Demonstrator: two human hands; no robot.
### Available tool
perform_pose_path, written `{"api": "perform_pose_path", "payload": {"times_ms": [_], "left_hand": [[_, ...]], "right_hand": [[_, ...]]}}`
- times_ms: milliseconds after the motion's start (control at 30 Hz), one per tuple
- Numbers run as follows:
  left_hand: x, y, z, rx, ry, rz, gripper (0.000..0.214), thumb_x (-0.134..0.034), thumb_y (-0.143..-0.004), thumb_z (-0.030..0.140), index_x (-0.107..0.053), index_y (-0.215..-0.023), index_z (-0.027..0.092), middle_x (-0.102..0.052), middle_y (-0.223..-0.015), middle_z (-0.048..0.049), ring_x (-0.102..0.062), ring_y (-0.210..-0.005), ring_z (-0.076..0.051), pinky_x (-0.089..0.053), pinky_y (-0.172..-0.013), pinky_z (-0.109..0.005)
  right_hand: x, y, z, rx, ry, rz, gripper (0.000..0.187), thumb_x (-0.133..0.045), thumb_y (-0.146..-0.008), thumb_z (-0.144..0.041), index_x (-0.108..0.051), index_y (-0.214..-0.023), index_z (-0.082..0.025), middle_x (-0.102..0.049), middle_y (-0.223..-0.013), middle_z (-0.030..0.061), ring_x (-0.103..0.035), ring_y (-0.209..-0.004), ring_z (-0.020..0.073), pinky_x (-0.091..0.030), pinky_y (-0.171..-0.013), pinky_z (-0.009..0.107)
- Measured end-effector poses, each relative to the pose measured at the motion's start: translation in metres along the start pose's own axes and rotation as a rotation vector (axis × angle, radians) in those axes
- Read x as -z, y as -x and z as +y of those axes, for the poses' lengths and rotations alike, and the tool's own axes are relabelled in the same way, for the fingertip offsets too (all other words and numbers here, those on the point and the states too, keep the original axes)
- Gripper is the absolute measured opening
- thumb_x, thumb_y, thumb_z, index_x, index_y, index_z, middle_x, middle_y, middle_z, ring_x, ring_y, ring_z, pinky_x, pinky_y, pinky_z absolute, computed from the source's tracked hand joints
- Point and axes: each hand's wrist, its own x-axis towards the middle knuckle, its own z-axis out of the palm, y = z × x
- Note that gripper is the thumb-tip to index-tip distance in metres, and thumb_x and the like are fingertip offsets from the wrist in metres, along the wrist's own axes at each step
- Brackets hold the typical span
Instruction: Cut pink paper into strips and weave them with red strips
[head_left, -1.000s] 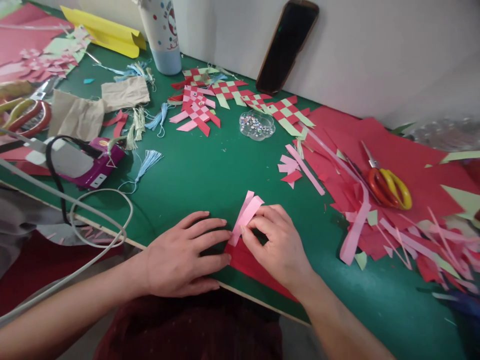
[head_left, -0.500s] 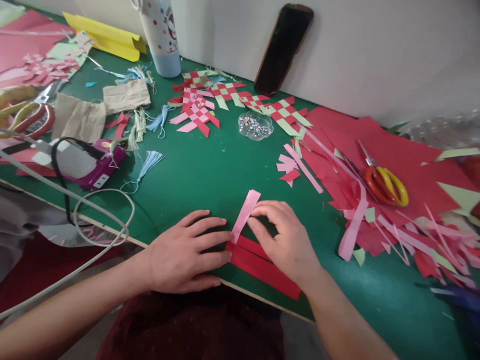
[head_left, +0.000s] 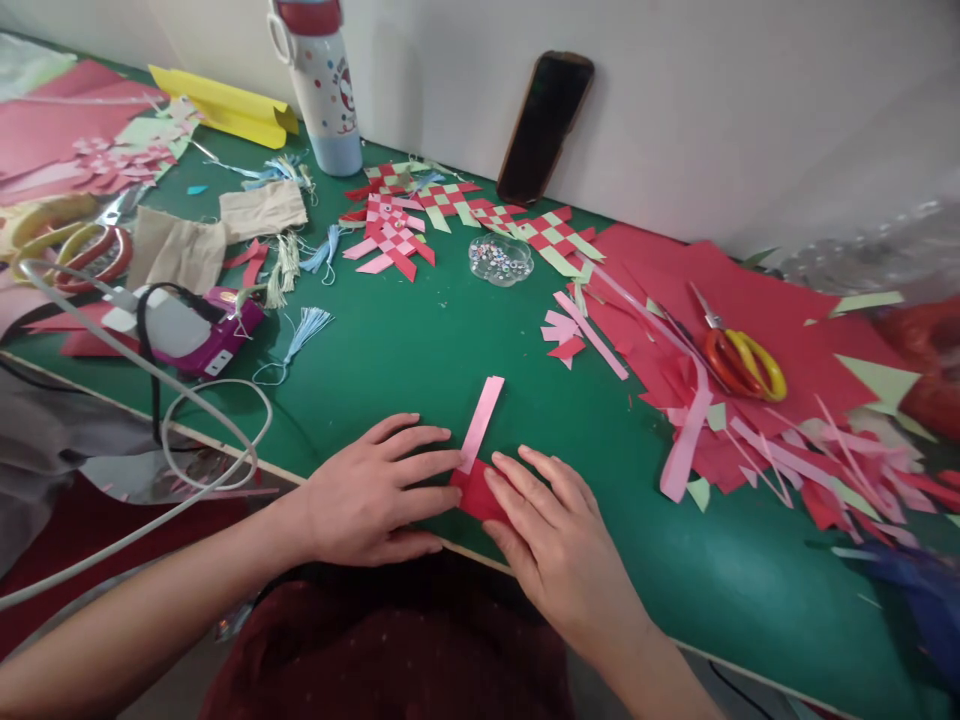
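Note:
Near the front edge of the green table, a pink paper strip [head_left: 482, 420] slants up and away from red paper strips [head_left: 477, 492]. My left hand [head_left: 382, 490] lies with fingers spread, its fingertips touching the left end of the strips. My right hand [head_left: 551, 520] rests over the red strips with its fingers stretched out, pressing them down and covering most of their length. How the pink and red strips cross is hidden under the fingers.
Woven paper fish [head_left: 394, 240] lie at the back by a clear dish of beads [head_left: 501, 260]. A phone [head_left: 545, 128] leans on the wall near a bottle [head_left: 324, 100]. Scissors [head_left: 742, 362] and paper scraps lie right; a purple power adapter [head_left: 217, 335] with cables sits left.
My right hand has let go of the pink strip and come down flat onto the red strips. The left hand stays at their left end. The view has shifted slightly.

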Motion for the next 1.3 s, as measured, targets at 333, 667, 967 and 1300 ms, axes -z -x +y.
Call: {"api": "perform_pose_path", "payload": {"times_ms": [333,667,967,1300], "left_hand": [[-0.001,0.000,0.002,0.031,-0.029,-0.028,0.053,-0.059,-0.091,0.046,-0.050,-0.137,0.020,-0.059,-0.138,-0.0088,-0.044,-0.137,-0.029,-0.023,-0.118,-0.049],[-0.004,0.003,0.003,-0.002,-0.060,-0.024,0.076,-0.068,-0.084,0.046,-0.036,-0.144,0.011,-0.059,-0.138,-0.0152,-0.044,-0.136,-0.031,-0.026,-0.116,-0.052],[-0.014,0.012,0.016,-0.103,-0.106,0.058,0.047,-0.055,-0.096,0.027,-0.043,-0.139,0.012,-0.063,-0.131,-0.0125,-0.051,-0.131,-0.026,-0.031,-0.116,-0.047],[-0.014,0.008,0.015,-0.151,-0.098,0.053,0.032,-0.055,-0.096,0.025,-0.056,-0.125,0.013,-0.065,-0.126,-0.0102,-0.052,-0.130,-0.025,-0.035,-0.117,-0.044]], "right_hand": [[-0.001,0.002,0.000,0.014,0.039,0.028,0.036,-0.049,-0.099,-0.032,-0.065,-0.125,-0.013,-0.066,-0.131,0.0107,-0.056,-0.123,0.0293,-0.046,-0.103,0.051],[-0.011,0.022,-0.018,0.106,0.094,0.070,0.048,-0.048,-0.099,-0.045,-0.062,-0.128,-0.009,-0.063,-0.135,0.0121,-0.054,-0.130,0.0288,-0.043,-0.111,0.047],[-0.021,0.042,-0.022,0.143,0.087,0.157,0.036,-0.048,-0.096,-0.010,-0.061,-0.129,-0.014,-0.064,-0.135,0.0067,-0.052,-0.131,0.0252,-0.027,-0.118,0.051],[-0.008,0.037,-0.031,0.054,0.044,0.164,0.030,-0.055,-0.097,-0.028,-0.066,-0.119,-0.012,-0.068,-0.127,0.0105,-0.057,-0.126,0.0250,-0.033,-0.116,0.046]]}}
